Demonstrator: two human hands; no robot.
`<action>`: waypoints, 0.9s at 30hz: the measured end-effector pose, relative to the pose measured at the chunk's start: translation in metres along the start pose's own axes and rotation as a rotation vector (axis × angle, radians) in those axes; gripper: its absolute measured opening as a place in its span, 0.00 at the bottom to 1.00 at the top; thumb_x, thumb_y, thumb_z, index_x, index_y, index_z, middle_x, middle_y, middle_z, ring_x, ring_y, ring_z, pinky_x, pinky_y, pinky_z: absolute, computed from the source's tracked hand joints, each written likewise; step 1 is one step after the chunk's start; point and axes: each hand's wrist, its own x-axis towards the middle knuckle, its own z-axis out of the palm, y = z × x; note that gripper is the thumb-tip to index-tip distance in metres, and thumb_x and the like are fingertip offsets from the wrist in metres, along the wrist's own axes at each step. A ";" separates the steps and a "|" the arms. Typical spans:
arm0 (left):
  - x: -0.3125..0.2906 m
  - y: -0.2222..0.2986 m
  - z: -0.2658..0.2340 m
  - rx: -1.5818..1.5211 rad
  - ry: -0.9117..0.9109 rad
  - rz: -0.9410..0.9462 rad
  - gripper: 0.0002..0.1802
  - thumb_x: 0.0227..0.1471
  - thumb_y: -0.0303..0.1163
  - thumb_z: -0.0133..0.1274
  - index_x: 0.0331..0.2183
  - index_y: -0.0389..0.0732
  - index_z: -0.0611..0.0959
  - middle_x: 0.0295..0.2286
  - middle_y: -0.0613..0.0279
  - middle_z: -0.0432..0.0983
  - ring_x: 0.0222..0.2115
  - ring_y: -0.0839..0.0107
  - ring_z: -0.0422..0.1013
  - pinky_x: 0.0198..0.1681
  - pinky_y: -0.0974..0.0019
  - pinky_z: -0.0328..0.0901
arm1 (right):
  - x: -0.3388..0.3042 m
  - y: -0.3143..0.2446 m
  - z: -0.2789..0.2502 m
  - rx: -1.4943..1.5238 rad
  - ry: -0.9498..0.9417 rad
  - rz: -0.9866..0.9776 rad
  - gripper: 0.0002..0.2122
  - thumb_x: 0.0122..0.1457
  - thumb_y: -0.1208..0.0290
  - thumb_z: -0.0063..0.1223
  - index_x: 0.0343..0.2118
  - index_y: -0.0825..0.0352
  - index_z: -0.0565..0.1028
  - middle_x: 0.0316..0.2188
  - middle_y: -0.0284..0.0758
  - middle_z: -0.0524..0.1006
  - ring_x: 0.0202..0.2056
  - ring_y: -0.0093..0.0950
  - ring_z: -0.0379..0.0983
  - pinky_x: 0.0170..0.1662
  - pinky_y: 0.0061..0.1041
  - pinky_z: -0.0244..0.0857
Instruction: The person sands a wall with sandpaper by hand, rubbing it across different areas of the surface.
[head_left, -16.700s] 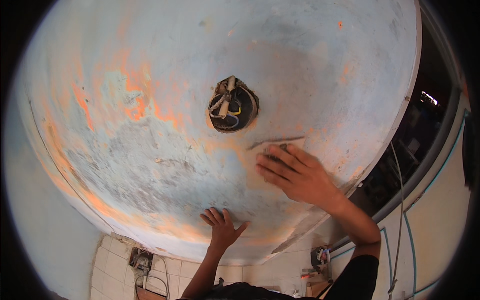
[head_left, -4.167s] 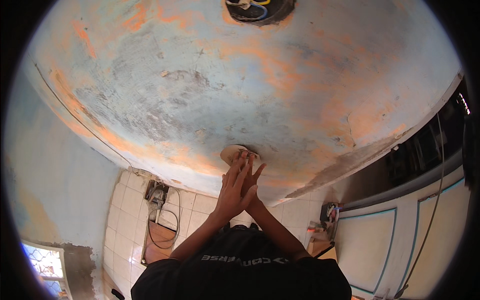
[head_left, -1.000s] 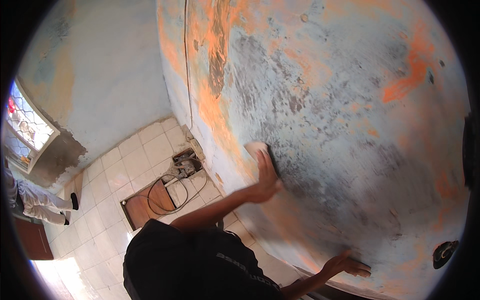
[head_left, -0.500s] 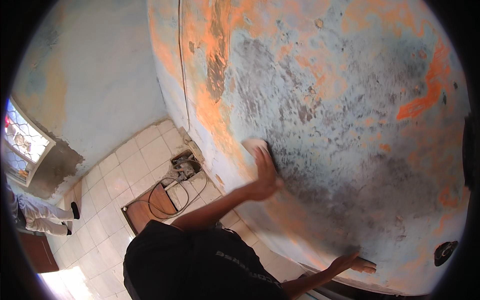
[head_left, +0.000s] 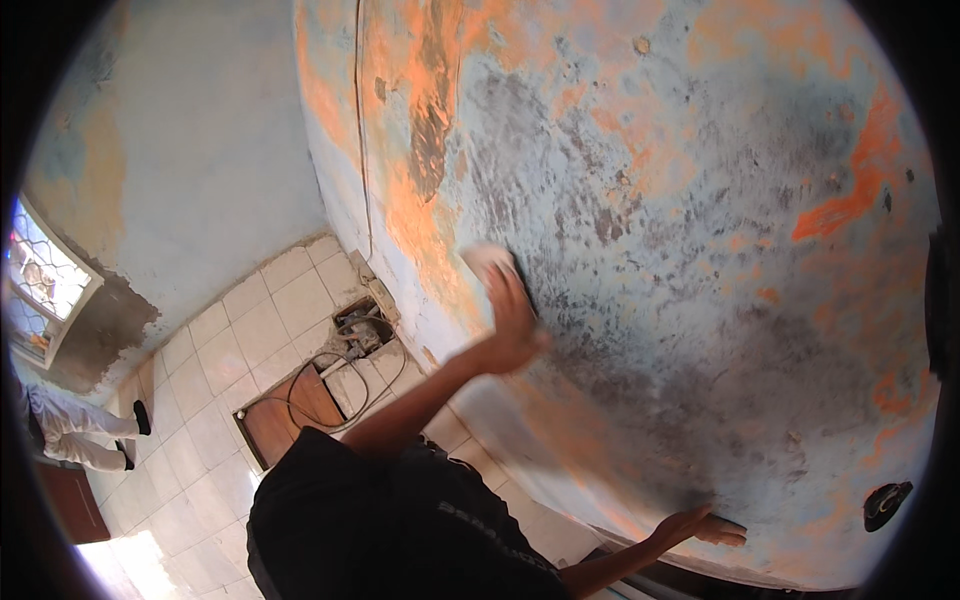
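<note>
My left hand [head_left: 512,318] presses a whitish flat pad [head_left: 488,262] against the wall [head_left: 640,300], its fingers lying over the pad. The hand is somewhat blurred, and the pad's exact kind does not show. Around it the wall is patchy: pale blue, orange and dark grey, with a rough, scuffed surface. Lower and to the right, my right hand [head_left: 708,525] rests on the wall with its fingers stretched out. A thin dark strip runs along the upper edge of those fingers; I cannot tell whether it is a shadow.
A brown board [head_left: 292,412] lies on the tiled floor [head_left: 240,355] beside a broken-out hole [head_left: 362,325] and a looped cable [head_left: 300,385]. Another cable [head_left: 361,130] hangs down the wall. At the far left a person in white trousers [head_left: 80,420] stands below a grilled window [head_left: 45,285].
My left hand has slid up and to the left along the wall with the whitish pad. My right hand stays at about the same spot on the wall.
</note>
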 end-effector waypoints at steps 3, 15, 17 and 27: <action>-0.036 0.051 0.011 -0.114 -0.166 0.120 0.55 0.55 0.59 0.40 0.57 0.26 0.30 0.57 0.29 0.13 0.58 0.33 0.14 0.58 0.36 0.26 | 0.001 0.003 -0.002 0.001 -0.008 0.020 0.35 0.64 0.46 0.26 0.54 0.81 0.59 0.53 0.61 0.60 0.54 0.50 0.59 0.56 0.40 0.51; -0.027 0.049 0.035 -0.058 0.274 0.127 0.41 0.55 0.43 0.48 0.58 0.33 0.46 0.56 0.34 0.36 0.57 0.37 0.38 0.57 0.39 0.41 | -0.008 -0.005 -0.002 0.106 -0.103 0.155 0.35 0.64 0.45 0.26 0.54 0.82 0.58 0.54 0.62 0.58 0.55 0.50 0.57 0.56 0.40 0.51; -0.026 0.046 0.041 -0.027 0.330 0.157 0.42 0.52 0.38 0.52 0.58 0.32 0.47 0.56 0.34 0.35 0.57 0.35 0.37 0.58 0.39 0.41 | -0.004 -0.004 -0.002 0.064 -0.073 0.120 0.35 0.64 0.45 0.26 0.54 0.82 0.56 0.55 0.61 0.56 0.55 0.50 0.56 0.57 0.40 0.50; 0.050 0.005 -0.025 -0.261 0.551 -0.043 0.33 0.62 0.42 0.31 0.59 0.27 0.50 0.60 0.33 0.32 0.62 0.40 0.31 0.62 0.48 0.33 | 0.001 -0.002 -0.001 -0.044 0.022 -0.026 0.37 0.62 0.42 0.26 0.56 0.79 0.49 0.56 0.58 0.46 0.58 0.49 0.47 0.58 0.42 0.45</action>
